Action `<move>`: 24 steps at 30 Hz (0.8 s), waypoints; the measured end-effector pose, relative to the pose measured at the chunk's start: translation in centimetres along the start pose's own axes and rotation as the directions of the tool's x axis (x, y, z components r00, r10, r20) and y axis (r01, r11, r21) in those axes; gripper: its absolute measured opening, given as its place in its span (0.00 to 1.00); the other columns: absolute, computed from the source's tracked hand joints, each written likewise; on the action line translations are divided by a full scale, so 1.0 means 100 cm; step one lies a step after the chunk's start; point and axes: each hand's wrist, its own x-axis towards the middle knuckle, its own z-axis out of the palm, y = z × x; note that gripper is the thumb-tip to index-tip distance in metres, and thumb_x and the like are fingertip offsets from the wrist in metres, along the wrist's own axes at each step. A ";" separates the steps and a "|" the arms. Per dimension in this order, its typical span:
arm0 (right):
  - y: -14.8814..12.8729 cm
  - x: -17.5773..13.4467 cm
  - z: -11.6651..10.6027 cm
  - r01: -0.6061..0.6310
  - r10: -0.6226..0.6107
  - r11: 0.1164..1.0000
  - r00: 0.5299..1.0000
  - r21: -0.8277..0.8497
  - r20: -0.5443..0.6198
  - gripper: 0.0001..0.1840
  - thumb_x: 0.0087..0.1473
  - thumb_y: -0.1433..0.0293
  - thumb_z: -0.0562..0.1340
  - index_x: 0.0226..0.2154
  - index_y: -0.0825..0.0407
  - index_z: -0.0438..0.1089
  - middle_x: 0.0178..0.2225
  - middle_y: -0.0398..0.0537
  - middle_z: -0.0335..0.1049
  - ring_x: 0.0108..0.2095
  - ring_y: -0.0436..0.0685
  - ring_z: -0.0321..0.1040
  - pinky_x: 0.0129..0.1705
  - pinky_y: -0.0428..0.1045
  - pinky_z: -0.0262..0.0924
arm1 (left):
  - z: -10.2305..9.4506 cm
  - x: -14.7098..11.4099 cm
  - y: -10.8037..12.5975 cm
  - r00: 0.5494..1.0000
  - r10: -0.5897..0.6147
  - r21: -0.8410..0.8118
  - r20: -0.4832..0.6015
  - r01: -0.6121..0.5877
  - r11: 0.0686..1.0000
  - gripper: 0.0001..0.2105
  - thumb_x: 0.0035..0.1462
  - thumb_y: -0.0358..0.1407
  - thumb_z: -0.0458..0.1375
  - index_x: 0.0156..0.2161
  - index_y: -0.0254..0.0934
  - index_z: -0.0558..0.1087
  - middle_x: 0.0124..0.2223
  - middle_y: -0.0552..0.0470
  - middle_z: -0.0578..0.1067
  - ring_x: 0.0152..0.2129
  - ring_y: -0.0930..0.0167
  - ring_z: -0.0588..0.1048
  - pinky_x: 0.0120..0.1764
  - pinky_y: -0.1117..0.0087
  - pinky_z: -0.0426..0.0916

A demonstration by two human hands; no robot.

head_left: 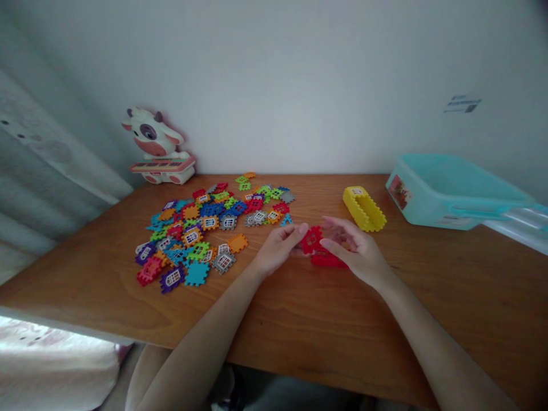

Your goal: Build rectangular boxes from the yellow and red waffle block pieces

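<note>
Between my hands a red notched building tile (pixel 311 240) with window-like cutouts is held up on edge. My left hand (pixel 280 247) pinches its left side, thumb on top. My right hand (pixel 357 251) closes on its right edge with the thumb, the other fingers curved behind. Just below lies a red joined piece (pixel 327 260) on the table, partly covered by my right hand. Beyond that hand stands a yellow open box shape (pixel 363 209) built from similar tiles. A small blue triangular piece (pixel 286 220) rests past my left fingertips.
Many loose coloured tiles (pixel 197 273) spread over the left of the wooden table (pixel 274 319). A cow-shaped toy keyboard (pixel 160 165) stands at the back left by the curtain (pixel 47 148). At the right is a turquoise storage bin (pixel 432 211), with a clear lid (pixel 524 225) beside it.
</note>
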 end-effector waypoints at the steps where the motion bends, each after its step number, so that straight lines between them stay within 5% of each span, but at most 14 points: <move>1: -0.003 0.000 0.001 0.008 -0.008 1.000 1.000 -0.004 0.017 0.26 0.56 0.56 0.68 0.55 0.44 0.70 0.48 0.51 0.76 0.43 0.59 0.74 0.46 0.55 0.71 | 0.003 -0.001 -0.001 1.000 0.002 0.030 0.009 -0.002 1.000 0.27 0.44 0.59 0.68 0.32 0.34 0.74 0.28 0.55 0.75 0.24 0.75 0.73 0.33 0.72 0.74; 6: -0.007 0.000 0.001 -0.063 0.064 0.998 0.997 -0.028 0.042 0.16 0.56 0.53 0.67 0.40 0.47 0.75 0.39 0.50 0.78 0.37 0.59 0.75 0.41 0.54 0.71 | 0.006 0.002 -0.007 1.000 -0.024 0.160 0.020 0.021 0.987 0.31 0.47 0.64 0.62 0.38 0.35 0.73 0.35 0.51 0.77 0.29 0.71 0.76 0.37 0.66 0.75; 10: 0.006 0.004 -0.004 -0.112 0.113 0.994 0.990 0.014 -0.083 0.18 0.57 0.51 0.65 0.37 0.48 0.71 0.36 0.50 0.78 0.36 0.58 0.74 0.38 0.53 0.71 | 0.000 0.003 -0.011 0.979 0.191 0.500 -0.073 -0.130 0.856 0.26 0.59 0.60 0.56 0.41 0.35 0.73 0.37 0.50 0.76 0.32 0.71 0.75 0.36 0.68 0.72; 13: 0.020 0.008 -0.010 -0.127 0.113 0.988 0.982 -0.084 -0.152 0.17 0.59 0.51 0.62 0.37 0.47 0.68 0.37 0.52 0.78 0.37 0.60 0.75 0.41 0.55 0.70 | -0.004 -0.002 -0.011 0.951 0.298 0.741 0.085 -0.260 0.619 0.22 0.56 0.53 0.64 0.46 0.37 0.74 0.39 0.50 0.76 0.32 0.71 0.73 0.38 0.69 0.70; 17: 0.032 0.008 -0.014 -0.151 0.132 0.943 0.988 -0.296 -0.085 0.13 0.62 0.55 0.58 0.37 0.47 0.65 0.37 0.54 0.78 0.38 0.64 0.76 0.43 0.59 0.69 | -0.007 -0.008 -0.013 0.925 0.200 0.809 0.323 -0.379 0.448 0.23 0.50 0.44 0.70 0.49 0.39 0.74 0.46 0.48 0.76 0.40 0.67 0.74 0.45 0.67 0.70; 24: 0.030 0.005 -0.015 -0.161 0.147 0.915 0.987 -0.371 -0.065 0.14 0.63 0.54 0.57 0.37 0.47 0.65 0.35 0.53 0.79 0.34 0.63 0.78 0.35 0.56 0.69 | -0.012 -0.003 -0.022 0.927 0.174 0.877 0.331 -0.371 0.307 0.04 0.58 0.33 0.61 0.39 0.37 0.77 0.39 0.50 0.75 0.35 0.70 0.74 0.40 0.70 0.69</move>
